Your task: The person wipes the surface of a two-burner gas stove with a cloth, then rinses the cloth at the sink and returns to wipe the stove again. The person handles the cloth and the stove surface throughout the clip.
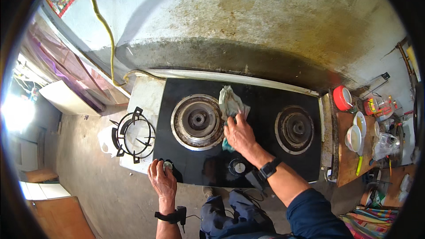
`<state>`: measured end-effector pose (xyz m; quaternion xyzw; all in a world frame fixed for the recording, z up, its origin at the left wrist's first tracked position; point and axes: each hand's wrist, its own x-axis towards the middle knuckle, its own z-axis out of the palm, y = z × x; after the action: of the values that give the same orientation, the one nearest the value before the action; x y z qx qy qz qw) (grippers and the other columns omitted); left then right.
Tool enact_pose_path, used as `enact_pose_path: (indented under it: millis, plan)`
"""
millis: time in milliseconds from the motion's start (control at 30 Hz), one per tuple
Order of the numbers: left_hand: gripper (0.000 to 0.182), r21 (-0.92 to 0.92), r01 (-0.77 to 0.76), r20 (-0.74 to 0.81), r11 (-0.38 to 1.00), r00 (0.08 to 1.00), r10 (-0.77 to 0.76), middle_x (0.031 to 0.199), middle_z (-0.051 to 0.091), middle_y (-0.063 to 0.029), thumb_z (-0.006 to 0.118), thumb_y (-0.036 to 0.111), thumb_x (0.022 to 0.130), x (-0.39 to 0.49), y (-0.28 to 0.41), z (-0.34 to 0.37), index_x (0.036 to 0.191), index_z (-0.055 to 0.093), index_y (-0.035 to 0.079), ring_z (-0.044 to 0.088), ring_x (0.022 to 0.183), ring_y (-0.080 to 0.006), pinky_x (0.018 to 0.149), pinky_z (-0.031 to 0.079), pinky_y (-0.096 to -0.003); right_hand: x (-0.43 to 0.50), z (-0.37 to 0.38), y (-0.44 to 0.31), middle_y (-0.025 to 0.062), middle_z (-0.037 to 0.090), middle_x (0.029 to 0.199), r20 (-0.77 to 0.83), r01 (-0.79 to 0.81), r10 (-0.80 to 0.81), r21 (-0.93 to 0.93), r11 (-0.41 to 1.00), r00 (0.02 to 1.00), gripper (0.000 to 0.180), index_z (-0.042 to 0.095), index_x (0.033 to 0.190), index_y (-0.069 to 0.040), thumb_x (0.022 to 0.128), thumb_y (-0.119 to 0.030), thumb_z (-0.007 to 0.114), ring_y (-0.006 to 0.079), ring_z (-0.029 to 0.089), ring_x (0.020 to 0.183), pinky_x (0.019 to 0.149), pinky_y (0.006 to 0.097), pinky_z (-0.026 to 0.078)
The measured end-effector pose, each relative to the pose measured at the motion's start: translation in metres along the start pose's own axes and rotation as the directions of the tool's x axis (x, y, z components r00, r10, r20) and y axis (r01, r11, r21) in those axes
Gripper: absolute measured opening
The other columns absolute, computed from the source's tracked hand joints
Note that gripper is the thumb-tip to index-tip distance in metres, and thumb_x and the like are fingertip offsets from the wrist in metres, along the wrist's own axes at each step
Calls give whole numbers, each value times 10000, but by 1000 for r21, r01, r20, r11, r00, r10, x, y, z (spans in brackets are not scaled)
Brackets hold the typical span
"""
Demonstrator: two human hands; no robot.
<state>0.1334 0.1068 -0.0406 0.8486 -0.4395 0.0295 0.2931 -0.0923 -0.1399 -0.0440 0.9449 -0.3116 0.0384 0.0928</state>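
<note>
A black glass-topped gas stove point(212, 172) lies before me, with a left burner point(198, 119) and a right burner point(295, 129) uncovered. My right hand point(239, 134) grips a crumpled, stained pale cloth point(232, 103) beside the right rim of the left burner; a green part of cloth shows below the fingers. At the stove's front left corner, the fingers of my left hand point(163, 177) are around a round control knob point(167, 165). A second knob point(239, 167) sits near the front edge. A black pan support point(134, 135) rests on the pale counter left of the stove.
A yellowish hose point(111, 39) runs down the wall to the stove's back left. At the right, a wooden board point(345, 159) bears bowls point(353, 138) and a green-handled knife point(359, 166). A red container point(342, 98) and jars stand behind. A white plastic bag point(105, 142) hangs beside the left counter.
</note>
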Motion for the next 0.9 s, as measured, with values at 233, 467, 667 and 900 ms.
enact_pose_path:
  millis: [233, 467, 667, 900]
  plan:
    - [246, 169, -55, -36, 984, 997, 61, 1312, 602, -159, 671, 86, 898, -14, -1, 26, 1140, 664, 42, 507, 1267, -377, 1070, 375, -518, -48, -19, -42, 229, 576, 1153, 129, -186, 145, 408, 894, 981, 330, 698, 983, 40, 955, -286, 657, 503, 556, 1106, 914, 491, 582]
    - [203, 156, 147, -88, 977, 987, -135, 1288, 582, -155, 694, 136, 905, -8, 16, 40, 1077, 638, 44, 490, 1270, -382, 1076, 360, -521, -44, -20, -38, 264, 529, 1126, 42, -254, 271, 512, 821, 962, 278, 657, 1009, 15, 951, -255, 688, 562, 608, 1071, 787, 483, 634]
    - [235, 211, 147, -99, 966, 987, -129, 1290, 560, -169, 708, 153, 901, -9, 19, 45, 1080, 601, 46, 474, 1283, -383, 1081, 352, -524, -22, -15, -26, 233, 532, 1067, -70, -237, 299, 454, 859, 952, 133, 651, 944, -30, 949, -163, 650, 495, 663, 1007, 686, 477, 632]
    - [244, 246, 161, -98, 956, 985, -141, 1291, 557, -169, 716, 161, 895, -9, 17, 47, 1078, 602, 47, 471, 1287, -384, 1082, 357, -534, 31, 2, 17, 128, 544, 987, 25, -376, 424, 512, 772, 905, 138, 630, 888, -65, 934, -188, 670, 383, 662, 782, 637, 506, 572]
